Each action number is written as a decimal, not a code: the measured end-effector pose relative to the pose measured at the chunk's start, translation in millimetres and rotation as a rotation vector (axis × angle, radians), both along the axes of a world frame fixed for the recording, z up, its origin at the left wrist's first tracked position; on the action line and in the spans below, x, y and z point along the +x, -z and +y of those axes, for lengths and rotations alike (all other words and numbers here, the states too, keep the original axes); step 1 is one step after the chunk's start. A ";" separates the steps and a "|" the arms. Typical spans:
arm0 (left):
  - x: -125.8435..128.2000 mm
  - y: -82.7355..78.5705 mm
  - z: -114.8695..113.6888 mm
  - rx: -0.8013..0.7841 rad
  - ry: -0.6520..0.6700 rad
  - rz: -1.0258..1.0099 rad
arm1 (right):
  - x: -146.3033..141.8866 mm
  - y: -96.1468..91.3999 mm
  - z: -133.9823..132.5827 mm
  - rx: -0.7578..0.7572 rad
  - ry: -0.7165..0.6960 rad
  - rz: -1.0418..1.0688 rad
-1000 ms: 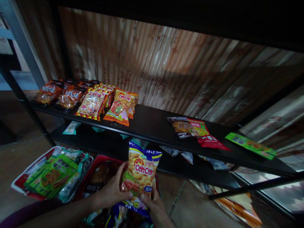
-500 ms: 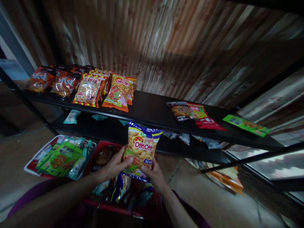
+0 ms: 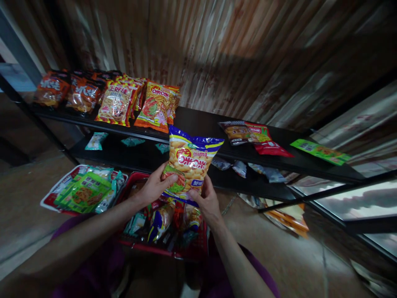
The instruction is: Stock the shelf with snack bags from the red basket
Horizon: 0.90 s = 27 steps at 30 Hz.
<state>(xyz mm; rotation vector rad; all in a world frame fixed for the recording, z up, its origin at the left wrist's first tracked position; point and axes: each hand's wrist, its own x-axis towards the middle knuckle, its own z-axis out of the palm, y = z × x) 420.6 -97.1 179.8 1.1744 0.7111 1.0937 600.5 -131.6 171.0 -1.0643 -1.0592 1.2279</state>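
Observation:
A blue and yellow snack bag (image 3: 189,165) is held upright between my two hands, its printed front facing me. My left hand (image 3: 158,184) grips its left side, thumb across the front. At the lower right edge, my right hand (image 3: 207,200) has its thumb pressed on the front; both hands' other fingers are partly hidden behind the bag. Below my hands is a red basket (image 3: 173,250) with several packets, including another blue and yellow bag (image 3: 159,219). Just past the held bag, an orange snack bag (image 3: 156,105) leans on the upper shelf.
The black upper shelf (image 3: 198,120) carries black and orange bags (image 3: 83,93), red and yellow bags (image 3: 116,101), a red packet (image 3: 265,140) and a green packet (image 3: 321,151). Small packets lie on the lower shelf (image 3: 136,159). A white-rimmed basket (image 3: 45,200) with green packets stands left.
The held bag has risen towards the upper shelf's edge, both hands moving up with it and still gripping. The camera view has tilted slightly down.

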 end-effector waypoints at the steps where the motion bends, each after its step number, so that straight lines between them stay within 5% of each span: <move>1: 2.9 -4.4 2.9 0.014 0.004 -0.001 | 1.9 -2.8 0.0 0.010 0.016 -0.011; 7: 22.5 -51.1 35.5 0.197 -0.004 0.086 | 15.7 -34.7 18.6 0.115 0.219 -0.081; 16: 58.3 -106.5 122.0 0.356 -0.331 0.477 | 30.0 -98.6 114.8 0.245 0.302 -0.054; 21: 70.1 -121.8 166.0 0.325 -0.439 0.684 | 35.0 -104.1 169.1 0.239 0.252 0.044; 27: 85.1 -120.5 196.9 0.265 -0.494 0.847 | 44.6 -94.5 228.9 0.187 0.240 0.012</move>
